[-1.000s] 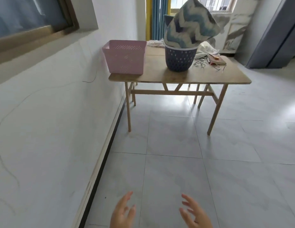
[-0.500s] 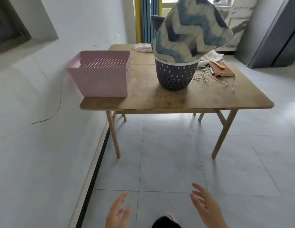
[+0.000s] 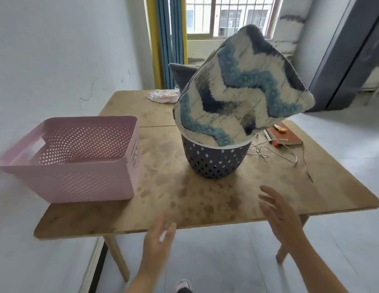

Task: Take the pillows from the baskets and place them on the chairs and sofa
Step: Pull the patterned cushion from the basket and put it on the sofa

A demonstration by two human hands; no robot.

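**Empty hands at the table's near edge**

A blue-and-white zigzag pillow point(image 3: 241, 98) stands in a round dark perforated basket point(image 3: 215, 160) on the mottled wooden table point(image 3: 163, 187), beside a pink perforated plastic basket point(image 3: 78, 161). The left hand point(image 3: 158, 237) and right hand point(image 3: 279, 216) hover apart, fingers spread, holding nothing. White wall left; barred window point(image 3: 228, 15) behind.

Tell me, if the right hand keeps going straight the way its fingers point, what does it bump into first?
Probably the dark round basket holding the zigzag pillow. The right hand is open above the table's near edge, fingers aimed up and inward. Depth is unclear, so it might pass just beside it.
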